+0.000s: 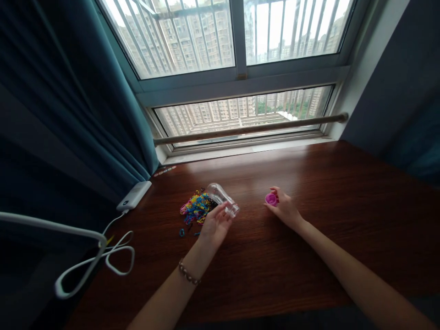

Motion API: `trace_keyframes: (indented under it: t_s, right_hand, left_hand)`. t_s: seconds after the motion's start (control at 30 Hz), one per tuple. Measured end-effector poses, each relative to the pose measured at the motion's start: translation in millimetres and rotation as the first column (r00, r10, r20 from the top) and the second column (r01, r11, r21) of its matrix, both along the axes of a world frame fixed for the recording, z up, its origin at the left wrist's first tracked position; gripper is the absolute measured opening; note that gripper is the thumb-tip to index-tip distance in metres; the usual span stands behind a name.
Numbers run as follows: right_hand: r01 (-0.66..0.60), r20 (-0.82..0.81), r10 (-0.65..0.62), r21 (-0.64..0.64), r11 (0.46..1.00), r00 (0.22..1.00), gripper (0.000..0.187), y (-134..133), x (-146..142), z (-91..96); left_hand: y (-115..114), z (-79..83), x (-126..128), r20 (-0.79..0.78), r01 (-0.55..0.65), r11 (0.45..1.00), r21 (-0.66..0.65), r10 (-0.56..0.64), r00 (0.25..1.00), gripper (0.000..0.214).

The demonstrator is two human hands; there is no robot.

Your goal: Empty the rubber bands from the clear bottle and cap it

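My left hand (216, 224) is closed around the neck end of a clear plastic bottle (220, 195). The bottle is tilted, its open mouth toward the lower right and its rounded base toward the upper left. Beside it on the table lies a pile of small colourful elastic bands (197, 207) in blue, yellow, pink and black; the bottle covers part of the pile. My right hand (286, 210) grips a pink bottle cap (271, 199) between thumb and fingers, its hollow side showing. Cap and bottle are apart.
A white power bank (134, 196) with a white cable (118, 252) sits at the left of the brown wooden table (330, 192). A blue curtain (113, 105) hangs at the left. Behind the table is a window with a horizontal rail (254, 129).
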State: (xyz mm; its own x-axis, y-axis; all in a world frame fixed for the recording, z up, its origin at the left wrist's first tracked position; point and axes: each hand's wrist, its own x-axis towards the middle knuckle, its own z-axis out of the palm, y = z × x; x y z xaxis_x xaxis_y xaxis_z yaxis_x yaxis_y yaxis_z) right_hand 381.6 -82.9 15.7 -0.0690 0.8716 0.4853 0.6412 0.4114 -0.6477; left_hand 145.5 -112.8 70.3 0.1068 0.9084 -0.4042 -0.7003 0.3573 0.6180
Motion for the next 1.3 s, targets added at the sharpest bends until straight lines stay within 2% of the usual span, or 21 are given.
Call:
trace_keyframes:
  t_s: [0.07, 0.13, 0.23, 0.33, 0.47, 0.63, 0.73, 0.8, 0.83, 0.9, 1.0, 1.07, 1.2, 1.3]
  right_hand:
    - [-0.052, -0.088, 0.050, -0.017, 0.998, 0.995, 0.047, -11, -7, 8.5]
    - [-0.137, -0.129, 0.133, -0.025, 0.990, 0.983, 0.038, -24, -14, 16.9]
    - [-0.233, -0.174, 0.235, 0.032, 0.972, 0.956, 0.035, -39, -21, 26.0]
    - [-0.276, -0.134, 0.291, 0.118, 0.954, 0.947, 0.038, -44, -25, 27.5]
    - [-0.331, -0.061, 0.342, 0.138, 0.933, 0.938, 0.032, -47, -29, 22.9]
    - [-0.304, -0.074, 0.310, 0.078, 0.950, 0.948, 0.030, -51, -31, 20.6]
    - [-0.268, -0.131, 0.251, -0.133, 0.954, 0.959, 0.033, -53, -28, 19.6]
    - [-0.305, -0.226, 0.247, -0.276, 0.912, 0.942, 0.038, -53, -27, 20.3]
    - [-0.333, -0.279, 0.251, -0.303, 0.893, 0.927, 0.040, -52, -28, 21.3]
    - [-0.370, -0.372, 0.261, -0.263, 0.891, 0.891, 0.043, -52, -30, 24.4]
    - [-0.399, -0.424, 0.314, -0.128, 0.908, 0.850, 0.064, -51, -32, 27.6]
    - [-0.362, -0.393, 0.289, -0.124, 0.924, 0.873, 0.061, -51, -31, 26.8]
    - [-0.257, -0.264, 0.193, -0.235, 0.938, 0.945, 0.041, -51, -24, 24.7]
    - [-0.349, -0.190, 0.317, -0.166, 0.922, 0.929, 0.049, -51, -23, 28.8]
  left_hand:
    - [-10, -5.8, 12, 0.024, -0.052, 0.997, -0.058, 0.053, 0.998, 0.010]
    - [-20, -12.4, 24, 0.049, -0.112, 0.991, -0.074, 0.116, 0.992, 0.010]
    - [-30, -21.4, 40, 0.077, -0.157, 0.986, -0.063, 0.162, 0.984, 0.010]
    - [-36, -27.1, 47, 0.081, -0.140, 0.990, -0.007, 0.140, 0.987, 0.013]
    - [-41, -30.8, 49, 0.105, -0.063, 0.998, 0.032, 0.059, 0.993, 0.017]
    - [-44, -31.6, 50, 0.093, -0.008, 0.998, 0.057, 0.002, 0.996, 0.023]
    - [-46, -30.0, 52, 0.069, 0.037, 0.994, 0.102, -0.045, 0.997, 0.032]
    - [-46, -29.7, 53, 0.069, 0.046, 0.993, 0.110, -0.054, 0.996, 0.035]
    - [-46, -30.1, 52, 0.069, 0.033, 0.994, 0.105, -0.040, 0.997, 0.034]
    - [-44, -32.2, 50, 0.071, -0.017, 0.996, 0.085, 0.011, 0.997, 0.031]
    - [-42, -36.3, 46, 0.081, -0.061, 0.997, 0.053, 0.056, 0.995, 0.026]
    - [-41, -38.2, 45, 0.089, -0.048, 0.998, 0.035, 0.045, 0.995, 0.024]
    - [-43, -38.3, 46, 0.103, -0.029, 0.999, 0.025, 0.027, 0.994, 0.022]
    - [-43, -37.4, 46, 0.104, -0.045, 0.999, 0.020, 0.043, 0.994, 0.021]
